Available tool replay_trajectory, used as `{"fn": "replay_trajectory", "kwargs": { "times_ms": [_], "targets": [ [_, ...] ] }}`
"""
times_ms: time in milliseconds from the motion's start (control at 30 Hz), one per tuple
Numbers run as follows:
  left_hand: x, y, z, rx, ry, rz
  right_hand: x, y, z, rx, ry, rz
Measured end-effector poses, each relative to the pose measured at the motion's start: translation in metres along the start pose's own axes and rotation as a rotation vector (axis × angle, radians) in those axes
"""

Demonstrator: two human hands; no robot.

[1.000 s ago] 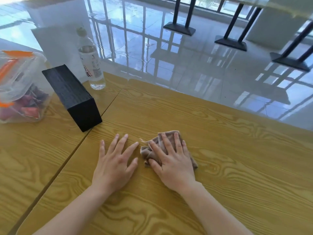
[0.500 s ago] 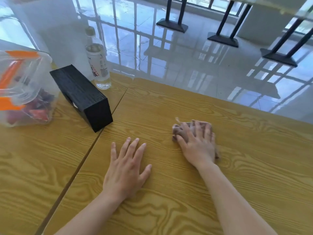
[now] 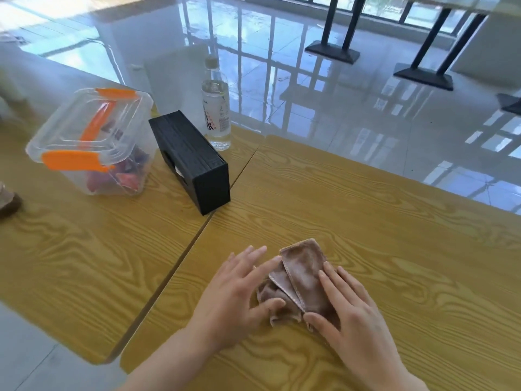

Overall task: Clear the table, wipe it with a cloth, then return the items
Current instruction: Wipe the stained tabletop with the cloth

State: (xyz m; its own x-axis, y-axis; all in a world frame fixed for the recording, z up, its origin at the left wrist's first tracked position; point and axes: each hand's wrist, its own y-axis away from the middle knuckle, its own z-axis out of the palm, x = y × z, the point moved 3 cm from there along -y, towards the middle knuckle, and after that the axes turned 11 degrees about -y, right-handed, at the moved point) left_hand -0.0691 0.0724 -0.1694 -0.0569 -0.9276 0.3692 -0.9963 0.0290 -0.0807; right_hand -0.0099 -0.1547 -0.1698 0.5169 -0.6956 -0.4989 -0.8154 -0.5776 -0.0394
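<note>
Pressing flat on the folded brown cloth (image 3: 301, 266), right hand (image 3: 355, 314) has fingers straight, gripping nothing. Left hand (image 3: 234, 294) also flat, fingers spread, touching cloth's left side. Cloth lies on wooden table (image 3: 394, 221). Black tissue box (image 3: 194, 153), clear container (image 3: 93, 142) and water bottle (image 3: 215, 114) stand on adjoining table (image 3: 70, 263).

Bright daylight comes from the windows (image 3: 375, 7) ahead of me and glares off the glossy floor (image 3: 282, 108), which mirrors their bars. Straight lines bend toward the edges, and my left hand (image 3: 234, 300) looks slightly smeared.
</note>
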Motion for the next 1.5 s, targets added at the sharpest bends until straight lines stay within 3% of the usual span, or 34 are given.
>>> {"fn": "replay_trajectory", "kwargs": {
  "times_ms": [167,433,1033,1267,1500],
  "targets": [
    [0.025,-0.009,0.013,-0.072,-0.127,0.137,-0.009,-0.007,0.019,0.095,-0.048,-0.022],
    [-0.028,0.016,-0.006,0.066,-0.179,0.096,-0.057,-0.039,0.048,0.094,-0.113,-0.191],
    [-0.189,0.088,-0.08,0.133,-0.251,-0.176,-0.214,-0.135,0.143,-0.021,-0.19,-0.351],
    [-0.207,0.096,-0.095,0.135,-0.197,-0.287,-0.237,-0.154,0.159,-0.134,-0.157,-0.386],
    [-0.208,0.095,-0.079,0.006,-0.285,-0.365,-0.237,-0.154,0.159,-0.182,-0.058,-0.425]
  ]
}}
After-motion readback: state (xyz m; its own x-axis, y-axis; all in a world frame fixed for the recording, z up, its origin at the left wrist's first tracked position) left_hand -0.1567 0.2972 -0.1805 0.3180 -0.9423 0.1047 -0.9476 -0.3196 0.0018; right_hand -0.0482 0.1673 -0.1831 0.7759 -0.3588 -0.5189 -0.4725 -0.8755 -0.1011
